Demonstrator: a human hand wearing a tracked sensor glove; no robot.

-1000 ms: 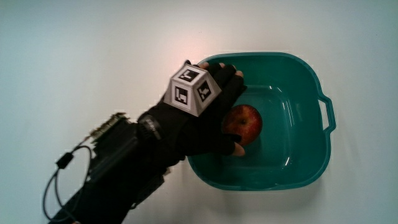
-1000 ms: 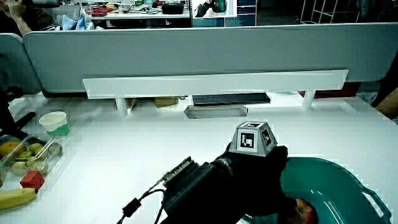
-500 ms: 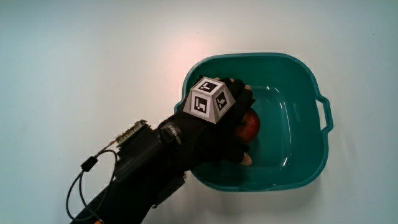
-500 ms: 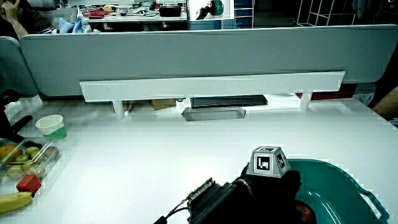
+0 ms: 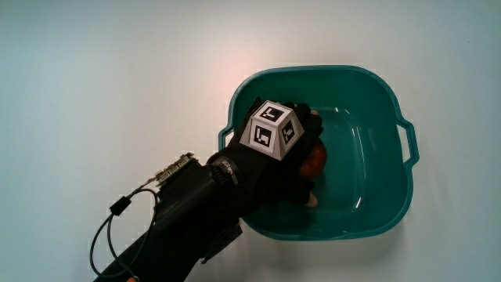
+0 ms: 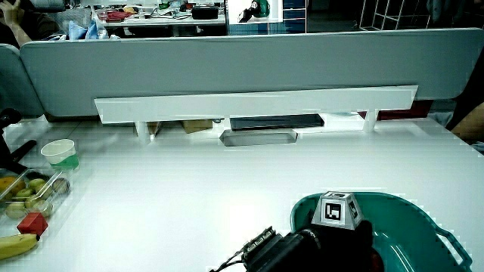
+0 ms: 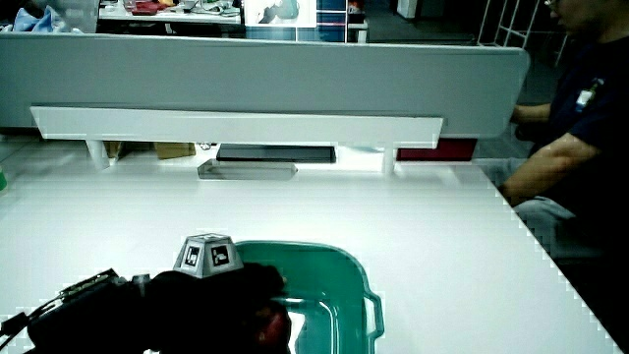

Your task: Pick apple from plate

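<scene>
Hand [image 5: 278, 160] directly over apple [image 5: 315, 160] in teal basin [image 5: 376, 86], fingers curled round it, grasping; lift goes straight up.

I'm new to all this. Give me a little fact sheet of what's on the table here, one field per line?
Container: teal basin, not a flat plate, handle on its rim
Fruit: red apple inside the basin, mostly covered by the hand
Hand: black-gloved hand reaching into the basin, fingers curled over the apple
Marker: patterned cube on the back of the hand
Apple lifted: cannot tell
Elsewhere: paper cup and tray of fruit in a side view
</scene>
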